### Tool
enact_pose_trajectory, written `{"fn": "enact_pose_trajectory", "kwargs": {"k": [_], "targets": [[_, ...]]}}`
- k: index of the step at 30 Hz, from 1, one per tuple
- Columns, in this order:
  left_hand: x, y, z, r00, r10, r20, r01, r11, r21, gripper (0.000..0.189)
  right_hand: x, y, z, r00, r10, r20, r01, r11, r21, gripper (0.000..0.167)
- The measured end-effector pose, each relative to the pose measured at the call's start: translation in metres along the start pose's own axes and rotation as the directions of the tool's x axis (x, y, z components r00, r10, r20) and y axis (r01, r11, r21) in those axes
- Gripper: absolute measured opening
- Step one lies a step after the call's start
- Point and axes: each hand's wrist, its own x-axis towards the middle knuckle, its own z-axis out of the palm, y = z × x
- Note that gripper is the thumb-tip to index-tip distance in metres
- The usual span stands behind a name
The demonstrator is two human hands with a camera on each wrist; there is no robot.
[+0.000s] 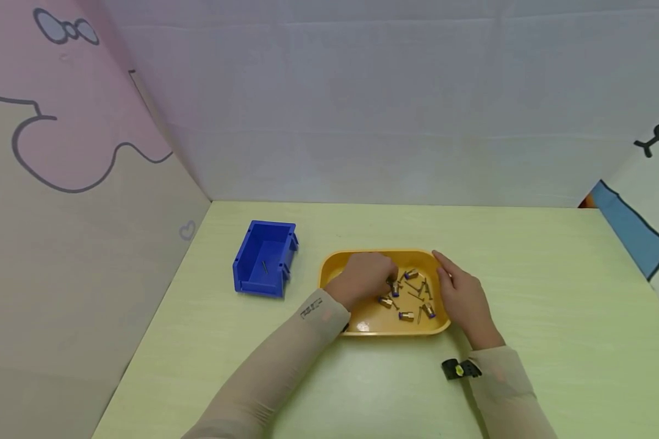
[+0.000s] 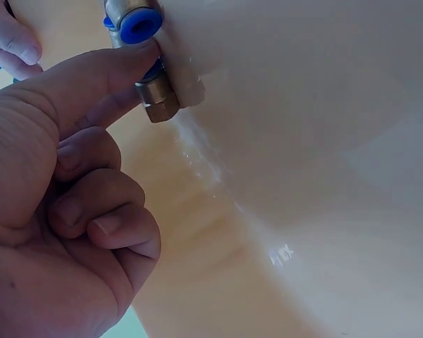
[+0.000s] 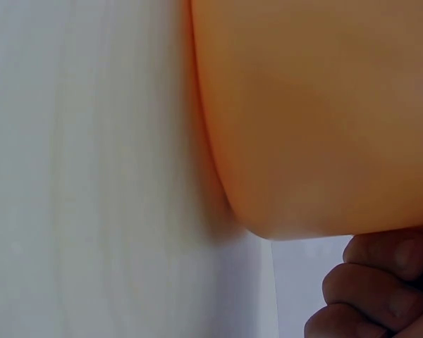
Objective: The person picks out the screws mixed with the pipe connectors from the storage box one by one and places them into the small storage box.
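Observation:
A yellow tray (image 1: 362, 334) stands on the table, holding several brass fittings with blue collars (image 1: 406, 316) and several small screws (image 1: 415, 296). My left hand (image 1: 365, 275) reaches into it from the left, fingertips down among the pieces. In the left wrist view, thumb and forefinger come together right at a brass fitting (image 2: 157, 98), the other fingers curled into the palm; I cannot tell whether they pinch anything. My right hand (image 1: 464, 300) holds the tray's right end, thumb at the rim. Its curled fingers (image 3: 370, 282) show against the tray's outer wall (image 3: 317, 141) in the right wrist view.
To the left of the tray, a blue bin (image 1: 243, 281) sits on the pale green table (image 1: 560, 286) with a single screw (image 1: 264, 266) inside. A white curtain (image 1: 390, 110) hangs behind the table, and a printed panel (image 1: 77, 256) closes the left side.

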Motion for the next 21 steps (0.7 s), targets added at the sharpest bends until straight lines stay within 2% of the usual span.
{"fn": "enact_pose_trajectory", "kwargs": {"k": [15,21], "targets": [[0.0016,0.0019,-0.0008,1.0,0.014,0.0,-0.014,1.0,0.022,0.014,0.0001,0.0008,0.001,1.0,0.003,0.0,-0.003,1.0,0.012,0.044],[0.0027,0.0012,-0.0004,0.999,0.038,0.009,-0.039,0.999,0.018,0.013,0.0005,0.0004,0.001,1.0,0.005,0.005,-0.006,1.0,0.02,0.044]]}}
